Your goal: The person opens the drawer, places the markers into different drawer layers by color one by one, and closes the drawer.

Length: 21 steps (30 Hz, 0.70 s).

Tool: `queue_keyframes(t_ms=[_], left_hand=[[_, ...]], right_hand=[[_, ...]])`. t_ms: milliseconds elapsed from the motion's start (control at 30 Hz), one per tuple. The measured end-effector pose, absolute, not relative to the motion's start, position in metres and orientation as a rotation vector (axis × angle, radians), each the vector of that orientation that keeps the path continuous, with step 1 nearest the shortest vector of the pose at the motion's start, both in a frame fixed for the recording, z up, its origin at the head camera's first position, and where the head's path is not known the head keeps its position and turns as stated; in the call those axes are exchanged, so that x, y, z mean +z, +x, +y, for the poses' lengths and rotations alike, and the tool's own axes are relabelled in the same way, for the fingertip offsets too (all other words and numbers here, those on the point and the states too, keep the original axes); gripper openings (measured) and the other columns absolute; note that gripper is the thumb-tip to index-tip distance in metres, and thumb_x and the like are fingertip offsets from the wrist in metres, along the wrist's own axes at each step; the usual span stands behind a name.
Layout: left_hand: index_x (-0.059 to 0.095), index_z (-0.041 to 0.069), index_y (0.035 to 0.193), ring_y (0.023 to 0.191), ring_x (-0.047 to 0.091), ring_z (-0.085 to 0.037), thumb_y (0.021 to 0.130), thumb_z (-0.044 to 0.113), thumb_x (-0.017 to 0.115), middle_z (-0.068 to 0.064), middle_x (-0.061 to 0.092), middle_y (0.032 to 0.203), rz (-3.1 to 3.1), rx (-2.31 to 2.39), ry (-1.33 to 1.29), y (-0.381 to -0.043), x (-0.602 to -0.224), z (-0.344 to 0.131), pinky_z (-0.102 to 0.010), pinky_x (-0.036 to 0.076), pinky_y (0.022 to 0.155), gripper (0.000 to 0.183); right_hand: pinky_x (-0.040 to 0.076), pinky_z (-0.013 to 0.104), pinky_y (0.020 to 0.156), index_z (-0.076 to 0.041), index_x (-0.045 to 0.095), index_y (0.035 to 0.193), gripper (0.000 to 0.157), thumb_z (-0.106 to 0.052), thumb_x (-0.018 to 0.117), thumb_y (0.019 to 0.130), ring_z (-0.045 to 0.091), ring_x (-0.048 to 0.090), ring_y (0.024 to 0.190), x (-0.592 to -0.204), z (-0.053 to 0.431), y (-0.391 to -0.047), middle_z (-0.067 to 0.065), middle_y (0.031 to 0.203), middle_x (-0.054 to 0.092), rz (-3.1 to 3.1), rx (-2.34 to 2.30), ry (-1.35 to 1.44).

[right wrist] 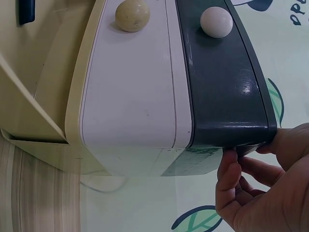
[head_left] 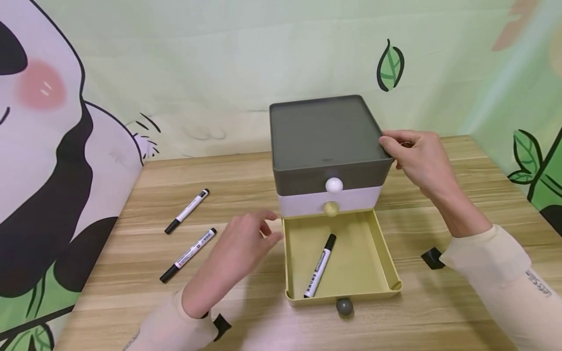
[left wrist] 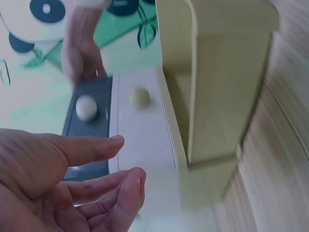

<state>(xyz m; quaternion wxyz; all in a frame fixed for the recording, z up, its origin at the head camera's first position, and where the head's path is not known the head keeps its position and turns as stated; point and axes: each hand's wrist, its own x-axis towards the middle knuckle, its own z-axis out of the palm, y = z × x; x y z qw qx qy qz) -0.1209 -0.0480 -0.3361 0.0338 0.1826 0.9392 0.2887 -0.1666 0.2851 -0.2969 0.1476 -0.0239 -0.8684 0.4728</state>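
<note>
A three-tier desktop drawer organizer (head_left: 327, 131) has a dark grey top tier, a white middle one and a yellow bottom one. Its yellow bottom drawer (head_left: 351, 268) is pulled out, with a marker (head_left: 319, 265) lying slanted inside and a grey knob (head_left: 344, 307) at its front. My right hand (head_left: 419, 158) grips the organizer's upper right edge, thumb at the top rim and fingers bent against the side wall (right wrist: 198, 162). My left hand (head_left: 246, 241) holds nothing, its fingers loosely bent beside the organizer's left side; in the left wrist view the thumb and fingertips are apart.
Two more black-capped markers, an upper one (head_left: 187, 211) and a lower one (head_left: 189, 254), lie on the wooden table (head_left: 237, 180) to the left. Behind stands a backdrop (head_left: 210, 68) printed with a panda and leaves. A white knob (head_left: 334, 185) juts from the top tier.
</note>
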Motion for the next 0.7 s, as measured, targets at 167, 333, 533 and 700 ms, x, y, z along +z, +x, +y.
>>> queue_keyframes(t_ms=[167,333,533,700], left_hand=[[0.073,0.006,0.123,0.076,0.07,-0.016,0.093,0.019,0.078,-0.002,0.076,0.09,2.959,0.812,0.462,-0.125,-0.338,-0.089,-0.037,0.053,0.065,0.033],[0.074,0.007,0.122,0.08,0.072,-0.02,0.094,0.021,0.078,-0.002,0.076,0.092,3.033,0.785,0.38,-0.127,-0.347,-0.129,-0.037,0.051,0.062,0.032],[0.072,0.006,0.125,0.085,0.072,-0.024,0.096,0.023,0.075,-0.004,0.076,0.096,3.068,0.847,0.312,-0.131,-0.359,-0.16,-0.037,0.049,0.062,0.033],[0.071,0.003,0.127,0.086,0.071,-0.027,0.097,0.021,0.073,-0.008,0.076,0.099,3.08,0.816,0.282,-0.136,-0.367,-0.172,-0.036,0.047,0.061,0.034]], right_hand=[[0.049,0.022,0.06,-0.004,0.073,0.128,0.039,-0.032,0.066,0.101,0.01,0.058,0.067,-0.297,0.284,-0.166,-0.002,0.105,0.072,-2.489,1.355,-0.067],[0.049,0.021,0.061,-0.004,0.072,0.129,0.04,-0.032,0.066,0.101,0.009,0.058,0.069,-0.297,0.284,-0.166,-0.001,0.105,0.072,-2.487,1.37,-0.049],[0.048,0.022,0.059,-0.004,0.072,0.129,0.04,-0.031,0.066,0.101,0.009,0.057,0.066,-0.297,0.284,-0.165,0.005,0.109,0.072,-2.486,1.345,-0.058],[0.049,0.022,0.06,-0.003,0.072,0.129,0.039,-0.031,0.066,0.101,0.009,0.057,0.067,-0.296,0.284,-0.165,0.006,0.11,0.072,-2.486,1.347,-0.059]])
